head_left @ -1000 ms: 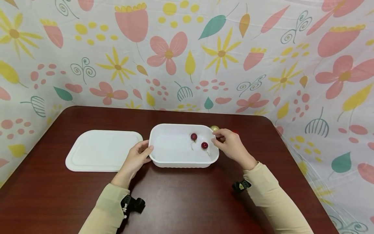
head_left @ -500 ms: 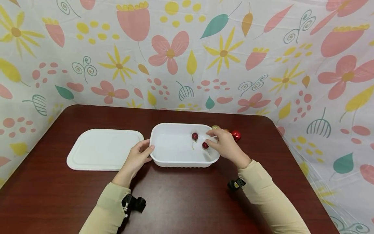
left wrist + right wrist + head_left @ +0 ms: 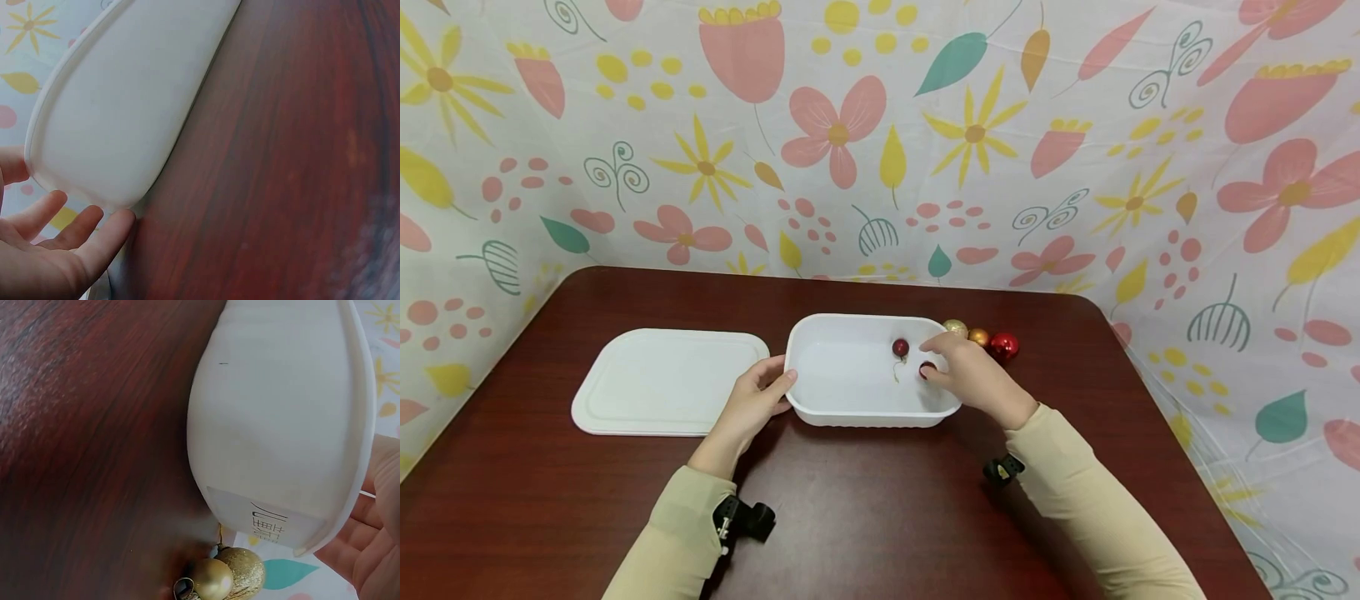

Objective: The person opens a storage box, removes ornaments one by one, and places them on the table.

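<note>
A white oblong container (image 3: pixel 842 379) stands mid-table in the head view. My left hand (image 3: pixel 755 398) holds its left end, thumb at the rim and other fingers against the outer wall. In the left wrist view, the left fingers (image 3: pixel 100 240) touch that end wall. My right hand (image 3: pixel 973 375) reaches over the right end, thumb and index finger spread apart. The right thumb overlaps a small dark red bauble (image 3: pixel 925 365) inside. Another dark red bauble (image 3: pixel 900 347) with a thin string lies to its left. The right wrist view shows the container's outer wall (image 3: pixel 269 419), hiding the baubles inside.
A white lid (image 3: pixel 662 379) lies flat to the container's left. Behind the right hand sit a glittery gold bauble (image 3: pixel 955 327), a smooth gold bauble (image 3: pixel 978 337) and a shiny red bauble (image 3: pixel 1004 346). A patterned cloth (image 3: pixel 880 167) hangs beyond the dark wooden table (image 3: pixel 850 508).
My right hand has moved left and inward over the container's right end, its thumb coming down to the nearer dark red bauble. Gold and red baubles behind it have come into view. My left hand stays put.
</note>
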`<state>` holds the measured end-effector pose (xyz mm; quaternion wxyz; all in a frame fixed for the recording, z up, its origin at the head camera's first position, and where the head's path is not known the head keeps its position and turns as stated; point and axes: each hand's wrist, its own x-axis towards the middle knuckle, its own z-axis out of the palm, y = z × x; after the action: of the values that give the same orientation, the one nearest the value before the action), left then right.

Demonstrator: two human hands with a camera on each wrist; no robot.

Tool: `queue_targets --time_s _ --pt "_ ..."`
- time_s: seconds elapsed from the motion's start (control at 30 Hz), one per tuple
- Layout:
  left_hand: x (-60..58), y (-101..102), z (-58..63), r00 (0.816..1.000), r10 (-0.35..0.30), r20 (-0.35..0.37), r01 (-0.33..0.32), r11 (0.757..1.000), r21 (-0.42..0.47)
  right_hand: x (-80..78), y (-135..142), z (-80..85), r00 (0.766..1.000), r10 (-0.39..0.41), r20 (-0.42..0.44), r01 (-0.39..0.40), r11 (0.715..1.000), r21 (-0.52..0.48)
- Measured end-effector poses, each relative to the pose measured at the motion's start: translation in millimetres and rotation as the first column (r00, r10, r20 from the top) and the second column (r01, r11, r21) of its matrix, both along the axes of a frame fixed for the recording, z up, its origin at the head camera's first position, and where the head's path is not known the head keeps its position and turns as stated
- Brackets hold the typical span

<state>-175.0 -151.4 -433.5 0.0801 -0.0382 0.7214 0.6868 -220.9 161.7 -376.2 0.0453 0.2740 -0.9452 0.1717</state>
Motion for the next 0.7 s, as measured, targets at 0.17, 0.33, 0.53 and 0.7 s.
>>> queue_targets --time_s 0.17,0.33,0.53,0.7 --pt "0.1 0.4 0.3 1.0 0.004 0.004 -0.004 1.0 -0.009 -0.8 -3.2 -4.2 0.992 0.075 -0.1 -0.062 0.99 0.129" --pt "-0.6 -0.6 -0.5 1.0 0.006 0.023 -0.006 1.0 -0.008 -1.3 -8.2 -5.4 0.991 0.097 -0.095 -0.074 0.971 0.228" --pt "-0.2 -1.6 -1.6 1.0 -0.001 -0.004 0.001 1.0 -0.001 -2.5 -15.9 -5.1 0.991 0.098 -0.09 -0.059 0.932 0.357" --pt "1.4 -0.2 -0.5 0.998 0.0 -0.059 0.001 1.0 0.016 -5.7 -19.5 -8.7 0.982 0.135 -0.131 -0.076 0.92 0.385"
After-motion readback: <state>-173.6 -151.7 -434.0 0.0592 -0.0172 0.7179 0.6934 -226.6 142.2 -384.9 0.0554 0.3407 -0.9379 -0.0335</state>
